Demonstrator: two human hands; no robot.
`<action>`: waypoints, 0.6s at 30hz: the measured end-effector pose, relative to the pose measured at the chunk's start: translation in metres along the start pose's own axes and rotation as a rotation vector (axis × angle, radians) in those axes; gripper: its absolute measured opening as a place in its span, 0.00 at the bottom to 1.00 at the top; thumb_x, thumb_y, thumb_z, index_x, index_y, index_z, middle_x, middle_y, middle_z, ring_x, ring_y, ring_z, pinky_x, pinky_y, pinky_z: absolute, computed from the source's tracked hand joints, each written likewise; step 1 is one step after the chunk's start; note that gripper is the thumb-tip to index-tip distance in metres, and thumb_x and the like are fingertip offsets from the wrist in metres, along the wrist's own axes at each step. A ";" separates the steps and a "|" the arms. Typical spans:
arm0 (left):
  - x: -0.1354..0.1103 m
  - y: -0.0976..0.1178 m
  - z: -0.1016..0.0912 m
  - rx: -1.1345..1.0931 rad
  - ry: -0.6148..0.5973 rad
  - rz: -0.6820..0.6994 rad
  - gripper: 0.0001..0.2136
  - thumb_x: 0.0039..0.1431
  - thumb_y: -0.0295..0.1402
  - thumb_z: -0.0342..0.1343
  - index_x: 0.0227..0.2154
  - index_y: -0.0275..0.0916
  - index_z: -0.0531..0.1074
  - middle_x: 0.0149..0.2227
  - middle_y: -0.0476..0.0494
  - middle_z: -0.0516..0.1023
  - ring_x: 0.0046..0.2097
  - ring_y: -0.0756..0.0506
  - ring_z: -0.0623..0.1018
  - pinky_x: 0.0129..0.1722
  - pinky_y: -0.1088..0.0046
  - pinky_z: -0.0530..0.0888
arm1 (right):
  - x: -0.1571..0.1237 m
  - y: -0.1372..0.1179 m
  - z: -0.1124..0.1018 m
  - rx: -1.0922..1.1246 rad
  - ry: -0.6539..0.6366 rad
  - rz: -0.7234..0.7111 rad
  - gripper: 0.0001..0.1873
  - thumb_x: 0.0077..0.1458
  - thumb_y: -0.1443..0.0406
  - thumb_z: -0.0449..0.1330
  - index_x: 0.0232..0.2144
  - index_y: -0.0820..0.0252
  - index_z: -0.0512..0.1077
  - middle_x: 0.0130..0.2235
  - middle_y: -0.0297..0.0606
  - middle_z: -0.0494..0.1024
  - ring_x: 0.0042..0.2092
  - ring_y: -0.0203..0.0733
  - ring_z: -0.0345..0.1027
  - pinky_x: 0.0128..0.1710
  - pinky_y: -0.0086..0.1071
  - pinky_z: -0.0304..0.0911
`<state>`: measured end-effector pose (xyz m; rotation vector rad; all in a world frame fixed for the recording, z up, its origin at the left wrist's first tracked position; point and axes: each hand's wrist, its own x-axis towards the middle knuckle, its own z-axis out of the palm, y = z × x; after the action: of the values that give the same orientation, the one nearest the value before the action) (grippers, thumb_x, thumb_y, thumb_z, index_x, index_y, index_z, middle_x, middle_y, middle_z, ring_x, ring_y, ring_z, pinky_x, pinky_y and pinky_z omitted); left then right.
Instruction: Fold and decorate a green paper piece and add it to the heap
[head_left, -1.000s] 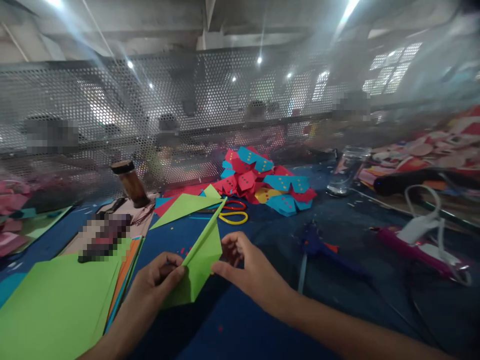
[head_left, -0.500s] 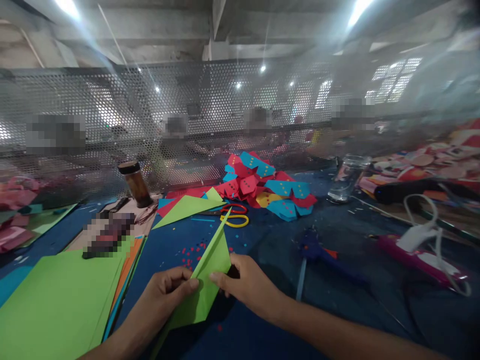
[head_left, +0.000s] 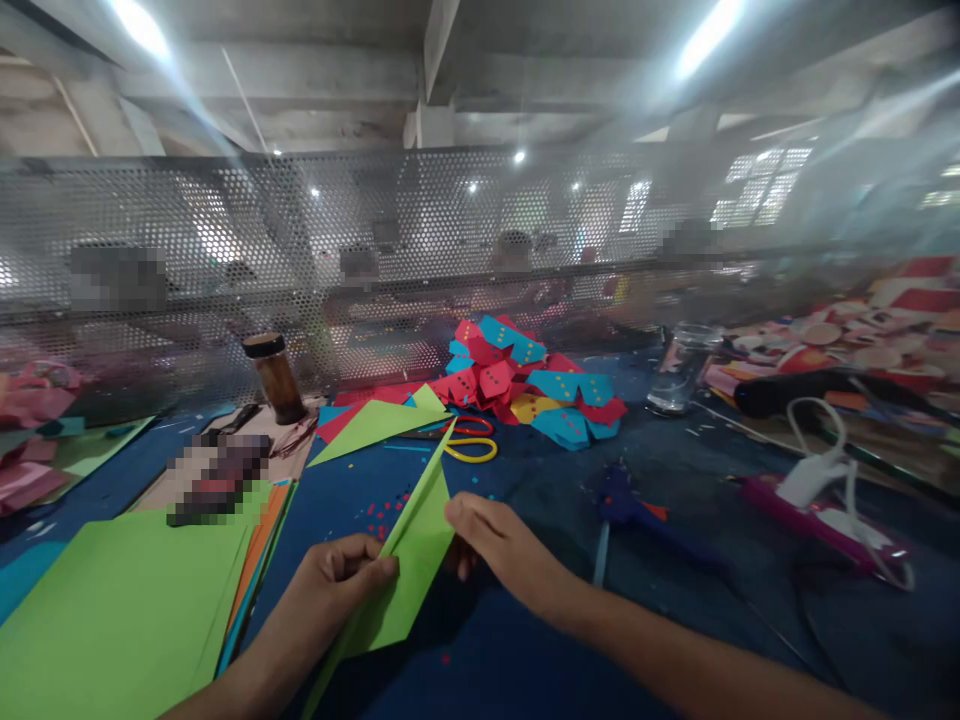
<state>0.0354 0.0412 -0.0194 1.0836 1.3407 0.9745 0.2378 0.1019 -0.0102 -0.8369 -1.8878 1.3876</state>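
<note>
A folded green paper piece (head_left: pixel 409 560) with a long pointed tip stands between my two hands above the blue table (head_left: pixel 525 640). My left hand (head_left: pixel 341 585) pinches its left fold with thumb and fingers closed. My right hand (head_left: pixel 499 545) grips its right edge, fingers curled behind the paper. A stack of green and orange paper sheets (head_left: pixel 127 600) lies at my left. Another folded green triangle (head_left: pixel 375 425) rests on the table beyond.
Yellow and red scissors (head_left: pixel 469 440) lie past the triangle. A heap of red and blue dotted paper pieces (head_left: pixel 525 385) sits in the middle back. A brown jar (head_left: pixel 274 375), a glass jar (head_left: pixel 679 365), a blue glue gun (head_left: pixel 630 500) and a pink tool with white cord (head_left: pixel 817 490) stand around. Perforated metal screen (head_left: pixel 375 230) behind.
The green paper piece and both hands sank slightly lower and closer to me, and my right fingers slid along the paper's right edge. The camera tipped up a little.
</note>
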 end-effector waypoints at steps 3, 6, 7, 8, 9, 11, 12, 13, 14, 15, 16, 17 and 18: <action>0.003 0.000 -0.004 -0.051 0.035 -0.002 0.21 0.41 0.52 0.65 0.22 0.37 0.70 0.17 0.54 0.67 0.18 0.54 0.62 0.19 0.79 0.55 | 0.007 -0.003 -0.018 -0.225 0.121 -0.080 0.20 0.67 0.55 0.44 0.32 0.61 0.68 0.29 0.37 0.74 0.31 0.36 0.69 0.34 0.31 0.64; 0.005 0.001 -0.007 -0.079 0.055 0.007 0.21 0.41 0.51 0.65 0.22 0.37 0.70 0.16 0.55 0.67 0.17 0.55 0.61 0.18 0.80 0.54 | 0.020 -0.005 -0.040 -0.594 0.181 -0.103 0.09 0.63 0.63 0.51 0.38 0.61 0.70 0.35 0.38 0.76 0.35 0.38 0.70 0.37 0.32 0.63; 0.005 0.002 -0.008 -0.088 0.059 0.008 0.21 0.41 0.51 0.66 0.22 0.37 0.69 0.16 0.55 0.66 0.17 0.55 0.61 0.17 0.80 0.53 | 0.026 -0.006 -0.047 -0.757 0.205 -0.127 0.09 0.62 0.64 0.52 0.40 0.61 0.71 0.39 0.40 0.76 0.38 0.39 0.70 0.39 0.33 0.63; 0.005 0.003 -0.009 -0.096 0.062 0.009 0.21 0.41 0.51 0.66 0.22 0.37 0.69 0.16 0.56 0.66 0.17 0.55 0.60 0.17 0.80 0.54 | 0.034 -0.006 -0.053 -0.916 0.207 -0.139 0.09 0.62 0.66 0.52 0.40 0.61 0.71 0.41 0.42 0.76 0.40 0.40 0.70 0.42 0.34 0.63; 0.005 0.004 -0.010 -0.103 0.062 0.013 0.21 0.40 0.51 0.67 0.21 0.37 0.69 0.16 0.56 0.66 0.17 0.55 0.61 0.17 0.80 0.54 | 0.042 -0.006 -0.059 -1.066 0.188 -0.147 0.11 0.62 0.67 0.51 0.42 0.61 0.72 0.44 0.44 0.75 0.44 0.42 0.69 0.45 0.34 0.62; 0.004 0.005 -0.012 -0.108 0.054 0.025 0.21 0.40 0.51 0.67 0.22 0.37 0.70 0.16 0.55 0.68 0.18 0.55 0.62 0.18 0.80 0.57 | 0.059 -0.004 -0.068 -1.319 0.123 -0.094 0.14 0.63 0.68 0.48 0.47 0.63 0.70 0.48 0.46 0.73 0.49 0.43 0.67 0.48 0.34 0.61; 0.004 0.006 -0.013 -0.106 0.050 0.033 0.21 0.40 0.51 0.67 0.22 0.37 0.70 0.17 0.54 0.69 0.18 0.54 0.63 0.18 0.80 0.57 | 0.067 -0.002 -0.071 -1.354 0.101 -0.073 0.15 0.62 0.68 0.50 0.49 0.64 0.69 0.49 0.48 0.72 0.50 0.45 0.67 0.48 0.34 0.61; 0.004 0.006 -0.014 -0.104 0.052 0.040 0.21 0.40 0.51 0.66 0.22 0.37 0.71 0.17 0.54 0.69 0.18 0.54 0.64 0.19 0.80 0.58 | 0.074 0.000 -0.073 -1.376 0.085 -0.058 0.16 0.61 0.69 0.51 0.49 0.65 0.69 0.49 0.49 0.72 0.50 0.46 0.67 0.48 0.34 0.61; 0.005 0.005 -0.015 -0.101 0.059 0.047 0.21 0.41 0.51 0.66 0.23 0.37 0.71 0.18 0.54 0.70 0.18 0.54 0.64 0.19 0.80 0.58 | 0.081 0.004 -0.073 -1.399 0.064 -0.045 0.16 0.60 0.70 0.51 0.49 0.65 0.70 0.49 0.49 0.73 0.50 0.47 0.67 0.48 0.35 0.61; 0.005 0.005 -0.016 -0.097 0.070 0.052 0.21 0.40 0.51 0.66 0.23 0.37 0.71 0.18 0.53 0.70 0.18 0.54 0.65 0.19 0.79 0.58 | 0.087 0.007 -0.073 -1.421 0.045 -0.030 0.16 0.58 0.71 0.52 0.48 0.66 0.71 0.48 0.50 0.73 0.50 0.48 0.68 0.48 0.35 0.62; 0.006 0.004 -0.017 -0.093 0.083 0.057 0.21 0.40 0.51 0.67 0.23 0.37 0.71 0.18 0.53 0.70 0.18 0.53 0.65 0.19 0.79 0.58 | 0.091 0.010 -0.073 -1.442 0.027 -0.015 0.15 0.57 0.72 0.53 0.46 0.67 0.72 0.48 0.52 0.74 0.50 0.49 0.68 0.48 0.36 0.62; 0.007 0.003 -0.018 -0.089 0.095 0.062 0.21 0.39 0.51 0.67 0.23 0.37 0.71 0.17 0.54 0.71 0.18 0.53 0.65 0.18 0.79 0.59 | 0.095 0.013 -0.072 -1.460 0.012 -0.002 0.15 0.56 0.72 0.54 0.45 0.68 0.72 0.48 0.53 0.74 0.50 0.50 0.68 0.48 0.36 0.62; 0.008 0.003 -0.019 -0.084 0.101 0.064 0.21 0.38 0.51 0.67 0.23 0.37 0.71 0.17 0.54 0.71 0.18 0.53 0.65 0.18 0.79 0.59 | 0.099 0.016 -0.071 -1.476 0.000 0.007 0.15 0.55 0.73 0.54 0.45 0.68 0.72 0.48 0.54 0.74 0.51 0.51 0.67 0.48 0.36 0.62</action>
<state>0.0165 0.0501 -0.0174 1.0305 1.3410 1.1362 0.2378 0.2233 0.0037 -1.4075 -2.7457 -0.2838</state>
